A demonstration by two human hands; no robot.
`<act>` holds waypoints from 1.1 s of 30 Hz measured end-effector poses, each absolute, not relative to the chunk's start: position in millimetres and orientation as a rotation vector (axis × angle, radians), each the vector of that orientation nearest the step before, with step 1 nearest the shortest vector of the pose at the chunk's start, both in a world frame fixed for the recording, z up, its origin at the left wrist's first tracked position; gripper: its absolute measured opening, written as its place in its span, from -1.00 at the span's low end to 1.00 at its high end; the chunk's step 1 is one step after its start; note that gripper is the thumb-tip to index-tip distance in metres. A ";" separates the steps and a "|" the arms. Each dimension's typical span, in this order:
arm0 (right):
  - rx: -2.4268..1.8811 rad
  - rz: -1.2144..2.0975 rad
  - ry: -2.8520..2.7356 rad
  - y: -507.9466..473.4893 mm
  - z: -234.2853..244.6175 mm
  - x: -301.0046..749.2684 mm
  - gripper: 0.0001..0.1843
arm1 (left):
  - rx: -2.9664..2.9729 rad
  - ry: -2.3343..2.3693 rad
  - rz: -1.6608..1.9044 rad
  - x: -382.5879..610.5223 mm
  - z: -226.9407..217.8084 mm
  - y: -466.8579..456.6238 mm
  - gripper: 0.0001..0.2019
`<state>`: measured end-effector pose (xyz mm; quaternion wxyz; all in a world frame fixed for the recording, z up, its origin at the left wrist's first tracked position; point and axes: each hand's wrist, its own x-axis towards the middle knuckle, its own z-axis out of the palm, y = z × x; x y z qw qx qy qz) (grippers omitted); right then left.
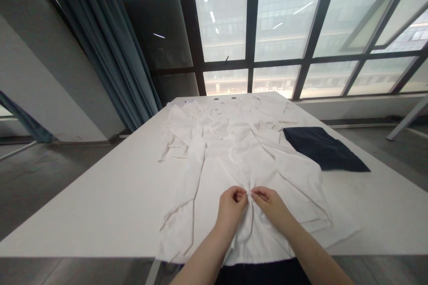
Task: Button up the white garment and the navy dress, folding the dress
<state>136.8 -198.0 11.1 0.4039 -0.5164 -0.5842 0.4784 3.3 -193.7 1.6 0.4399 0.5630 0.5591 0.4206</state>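
Note:
A white shirt [234,151] lies spread out and wrinkled along the white table [100,187], its near hem hanging over the front edge. My left hand [232,207] and my right hand [270,207] sit side by side on the shirt's lower middle. Both have fingers curled in a pinch on the cloth along the front opening, fingertips almost touching each other. The fabric puckers around the pinch.
A folded dark navy cloth [324,149] lies on the table to the right of the shirt. Two small dark round spots [224,98] sit at the far table edge. Blue curtains [110,44] hang at left, large windows behind.

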 end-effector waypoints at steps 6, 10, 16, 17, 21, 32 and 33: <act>-1.313 1.209 -1.460 -197.7 8.3 136.8 -0.74 | 1.374 1.351 1.053 3.7 3.6 -194.0 -0.88; -1.310 1.246 -1.443 -197.1 4.4 138.6 -0.75 | 1.333 1.304 1.033 3.2 -1.1 -192.2 -0.88; -1.303 1.248 -1.432 -196.9 3.1 136.2 -0.91 | 1.424 1.306 1.020 3.5 1.9 -192.7 -0.84; -1.305 1.229 -1.442 -197.2 4.1 135.5 -0.92 | 1.436 1.309 1.017 4.0 4.2 -193.2 -0.83; -1.324 1.126 -1.508 -198.2 4.8 133.8 -0.94 | 1.470 1.326 1.029 5.9 10.1 -193.9 -0.86; -1.420 0.915 -1.643 -201.3 15.3 133.1 -0.87 | 1.428 1.401 1.101 6.7 10.0 -194.6 -0.97; -1.421 0.883 -1.666 -202.0 18.6 132.5 -0.85 | 1.434 1.401 1.108 7.0 11.7 -195.4 -0.96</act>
